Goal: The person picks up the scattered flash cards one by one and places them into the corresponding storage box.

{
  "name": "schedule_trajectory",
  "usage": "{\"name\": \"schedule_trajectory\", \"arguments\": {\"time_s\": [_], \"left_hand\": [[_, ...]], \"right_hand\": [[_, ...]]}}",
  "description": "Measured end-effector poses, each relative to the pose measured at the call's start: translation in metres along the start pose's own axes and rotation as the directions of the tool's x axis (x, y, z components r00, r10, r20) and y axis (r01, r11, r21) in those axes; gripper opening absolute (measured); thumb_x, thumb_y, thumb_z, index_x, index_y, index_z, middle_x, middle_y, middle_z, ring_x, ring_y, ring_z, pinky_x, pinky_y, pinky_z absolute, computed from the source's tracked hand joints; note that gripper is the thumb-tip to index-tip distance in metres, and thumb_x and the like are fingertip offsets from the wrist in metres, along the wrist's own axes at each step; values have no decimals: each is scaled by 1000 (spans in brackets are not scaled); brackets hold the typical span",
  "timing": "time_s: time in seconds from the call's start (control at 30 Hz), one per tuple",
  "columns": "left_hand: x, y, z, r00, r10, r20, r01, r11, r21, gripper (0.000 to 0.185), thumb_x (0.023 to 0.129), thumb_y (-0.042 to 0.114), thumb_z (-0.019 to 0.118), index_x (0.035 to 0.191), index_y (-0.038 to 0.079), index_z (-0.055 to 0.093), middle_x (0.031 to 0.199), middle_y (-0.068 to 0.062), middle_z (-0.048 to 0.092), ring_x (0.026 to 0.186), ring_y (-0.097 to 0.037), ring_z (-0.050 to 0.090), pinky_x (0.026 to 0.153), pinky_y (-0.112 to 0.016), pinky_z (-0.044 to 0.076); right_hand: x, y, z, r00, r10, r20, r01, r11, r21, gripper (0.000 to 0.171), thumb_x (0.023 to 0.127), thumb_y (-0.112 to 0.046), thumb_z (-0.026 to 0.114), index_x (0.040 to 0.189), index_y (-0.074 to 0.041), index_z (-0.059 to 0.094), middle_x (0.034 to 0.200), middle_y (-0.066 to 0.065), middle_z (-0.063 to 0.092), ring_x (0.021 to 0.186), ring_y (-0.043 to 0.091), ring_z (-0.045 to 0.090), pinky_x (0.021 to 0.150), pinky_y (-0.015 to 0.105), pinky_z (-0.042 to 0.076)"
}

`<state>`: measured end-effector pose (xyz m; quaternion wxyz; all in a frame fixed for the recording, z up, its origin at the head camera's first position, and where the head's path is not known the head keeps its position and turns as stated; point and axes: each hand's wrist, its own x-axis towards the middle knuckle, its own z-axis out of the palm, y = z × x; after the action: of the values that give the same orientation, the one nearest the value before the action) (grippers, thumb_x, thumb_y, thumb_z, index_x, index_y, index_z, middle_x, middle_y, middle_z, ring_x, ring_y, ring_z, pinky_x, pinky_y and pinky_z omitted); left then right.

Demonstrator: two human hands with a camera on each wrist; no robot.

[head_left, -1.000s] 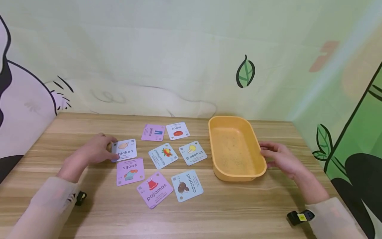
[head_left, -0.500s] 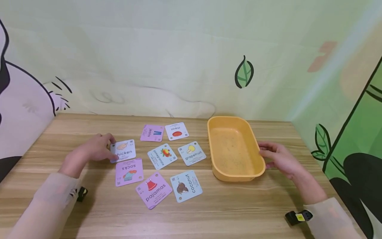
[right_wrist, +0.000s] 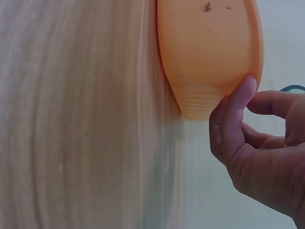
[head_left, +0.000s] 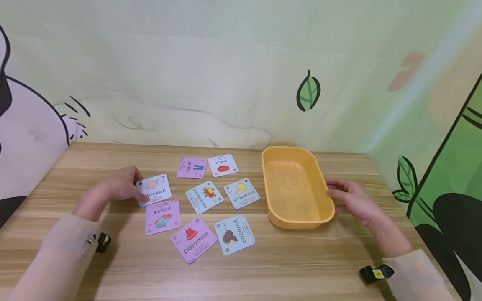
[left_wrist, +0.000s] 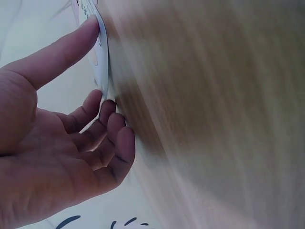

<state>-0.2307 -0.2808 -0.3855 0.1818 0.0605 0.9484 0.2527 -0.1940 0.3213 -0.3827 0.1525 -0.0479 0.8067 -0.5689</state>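
Note:
My left hand [head_left: 121,184] is at the left edge of a white picture card reading "chicken" [head_left: 156,185]. Its thumb lies on the card's lower left corner, with the index fingertip at the upper left. In the left wrist view, the card [left_wrist: 101,62] stands edge-on between thumb and index finger of the left hand [left_wrist: 71,129], the other fingers loosely bent. The "socks" card [head_left: 162,217] lies just below. My right hand [head_left: 350,197] holds the right rim of a yellow plastic tub [head_left: 266,184]; in the right wrist view, its fingers pinch the tub's edge [right_wrist: 209,52].
Several cards lie face up on the wooden table [head_left: 301,263]: jeans [head_left: 192,167], meat [head_left: 223,165], pomegranate [head_left: 205,196], grapefruit [head_left: 242,193], pajamas [head_left: 193,239] and coconut [head_left: 235,235]. A printed cloth backdrop [head_left: 226,83] rises behind the table.
The chicken card has shifted slightly left and tilted under my left hand, which has drawn back a little. My right hand and the tub hold still.

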Motion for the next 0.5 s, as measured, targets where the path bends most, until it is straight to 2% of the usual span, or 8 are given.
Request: {"name": "schedule_trajectory", "arguments": {"time_s": [0.27, 0.4, 0.5], "left_hand": [[1, 1, 1, 1000, 13, -3, -13, 1000, -23, 72, 79, 16, 88, 130, -12, 48, 126, -37, 51, 107, -45, 53, 97, -62, 44], [1, 0, 1, 1000, 21, -1, -21, 1000, -22, 67, 79, 17, 88, 129, -10, 51, 123, -35, 53, 104, -43, 54, 92, -59, 46], [-1, 0, 1, 1000, 12, -27, -13, 999, -29, 67, 79, 17, 88, 128, -10, 51, 122, -35, 53, 101, -42, 53, 89, -56, 47]], "right_hand": [[-1, -1, 1, 1000, -8, -3, 8, 1000, -2, 55, 107, -11, 50, 150, 17, 30, 141, 35, 42, 96, 15, 66, 72, 35, 61], [0, 0, 1, 1000, -6, -7, 6, 1000, -2, 55, 107, -11, 51, 150, 17, 30, 140, 35, 43, 96, 16, 66, 71, 35, 62], [0, 0, 1, 1000, -7, -6, 7, 1000, -1, 55, 107, -11, 51, 150, 17, 30, 140, 35, 43, 96, 16, 66, 71, 35, 61]]}}
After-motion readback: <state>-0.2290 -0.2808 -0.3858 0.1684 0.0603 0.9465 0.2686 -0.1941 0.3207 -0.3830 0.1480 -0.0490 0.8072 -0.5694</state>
